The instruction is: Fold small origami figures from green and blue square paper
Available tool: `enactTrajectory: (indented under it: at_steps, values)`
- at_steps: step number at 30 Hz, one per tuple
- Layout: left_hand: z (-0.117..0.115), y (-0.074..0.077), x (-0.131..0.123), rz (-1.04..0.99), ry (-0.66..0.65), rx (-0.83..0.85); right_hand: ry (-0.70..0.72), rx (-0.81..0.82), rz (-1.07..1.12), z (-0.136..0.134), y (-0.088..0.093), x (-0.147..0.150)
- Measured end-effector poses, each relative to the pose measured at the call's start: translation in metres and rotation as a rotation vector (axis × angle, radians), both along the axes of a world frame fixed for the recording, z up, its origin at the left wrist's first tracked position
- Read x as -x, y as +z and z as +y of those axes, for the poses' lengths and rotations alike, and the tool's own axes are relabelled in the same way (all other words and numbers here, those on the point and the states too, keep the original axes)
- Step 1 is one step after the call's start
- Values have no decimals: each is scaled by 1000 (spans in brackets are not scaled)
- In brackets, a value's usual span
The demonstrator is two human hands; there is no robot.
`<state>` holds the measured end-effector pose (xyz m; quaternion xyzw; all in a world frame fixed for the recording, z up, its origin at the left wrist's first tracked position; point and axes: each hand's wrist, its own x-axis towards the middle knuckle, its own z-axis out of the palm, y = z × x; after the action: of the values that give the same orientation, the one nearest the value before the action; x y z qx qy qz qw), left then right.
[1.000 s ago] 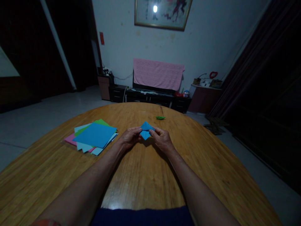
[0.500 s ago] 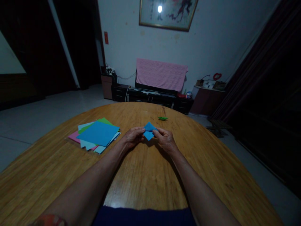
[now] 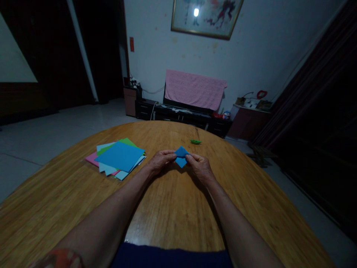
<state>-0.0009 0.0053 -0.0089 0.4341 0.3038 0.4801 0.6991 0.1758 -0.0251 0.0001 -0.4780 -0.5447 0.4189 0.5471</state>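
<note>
A small folded blue paper (image 3: 182, 161), diamond-shaped with a dark crease or gap across its middle, is held above the wooden table (image 3: 173, 208). My left hand (image 3: 162, 160) pinches its left corner between thumb and fingers. At the right corner, my right hand (image 3: 200, 166) grips it the same way, thumb on the near face. Just beyond the hands lies a small green folded paper piece (image 3: 195, 142). The finger parts behind the blue paper are hidden.
A fanned stack of coloured paper sheets (image 3: 121, 155), blue on top, lies on the table left of my hands. Past the table's far edge stand a low black cabinet (image 3: 181, 116) and a screen covered by a pink cloth (image 3: 195, 89).
The whole view has shifted slightly, so things appear a little farther right. Both hands still hold the blue paper, and its upper and lower parts look slightly changed around the middle gap.
</note>
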Motion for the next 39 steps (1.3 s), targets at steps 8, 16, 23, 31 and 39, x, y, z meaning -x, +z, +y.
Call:
enactTrajectory:
  at_steps: [8,16,23,31,39]
  values:
    - [0,5,-3,165,42,-106,-7,87,164,1,-3,2]
    - [-10,13,-9,175,60,-161,1,97,157,2,-7,5]
    - [-4,8,-8,205,27,-167,13,97,160,0,-5,7]
    - [-3,7,-8,197,27,-138,33,73,158,1,-9,7]
    - [-1,5,-7,208,19,-144,6,69,149,-1,-4,9]
